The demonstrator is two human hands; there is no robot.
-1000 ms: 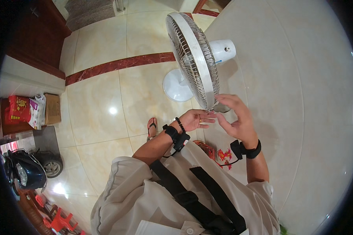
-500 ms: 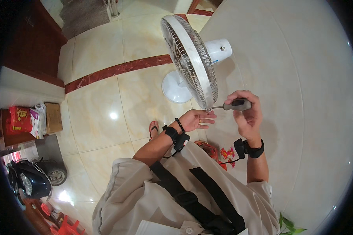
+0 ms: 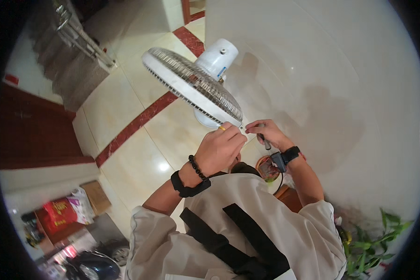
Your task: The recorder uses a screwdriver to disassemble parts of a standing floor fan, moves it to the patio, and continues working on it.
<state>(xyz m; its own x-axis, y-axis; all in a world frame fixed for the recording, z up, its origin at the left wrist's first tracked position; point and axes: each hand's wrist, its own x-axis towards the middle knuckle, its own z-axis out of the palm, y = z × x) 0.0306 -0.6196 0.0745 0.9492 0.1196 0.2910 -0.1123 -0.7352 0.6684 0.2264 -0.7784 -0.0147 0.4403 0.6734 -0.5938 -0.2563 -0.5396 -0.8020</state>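
Note:
A white electric fan [image 3: 191, 88] stands with its round head tilted, the wire guard in a white rim and the motor housing [image 3: 218, 57] toward the wall. My left hand [image 3: 219, 149] is closed at the rim's lower end, fingers curled; anything between its fingertips is hidden. Close by, my right hand [image 3: 273, 133] keeps a dark-handled screwdriver [image 3: 266, 143] tucked in its curled fingers, handle pointing down toward my body. The right thumb and forefinger reach to the rim's tip, by a small dark spot. Most of the fan's round white base [image 3: 204, 119] is hidden by the head.
The pale wall [image 3: 312, 70] rises on the right. Below my right arm is a round red container [image 3: 267, 168]; a green plant [image 3: 373, 242] stands lower right. At lower left are a motor scooter [image 3: 95, 267], a red bag [image 3: 62, 214] and a cardboard box [image 3: 96, 198]. Stairs [image 3: 72, 65] lie far left.
The view has turned, and the fan head appears more slanted. The screwdriver has left the rim and now hangs in my right hand. My left hand has gone from spread to curled at the rim.

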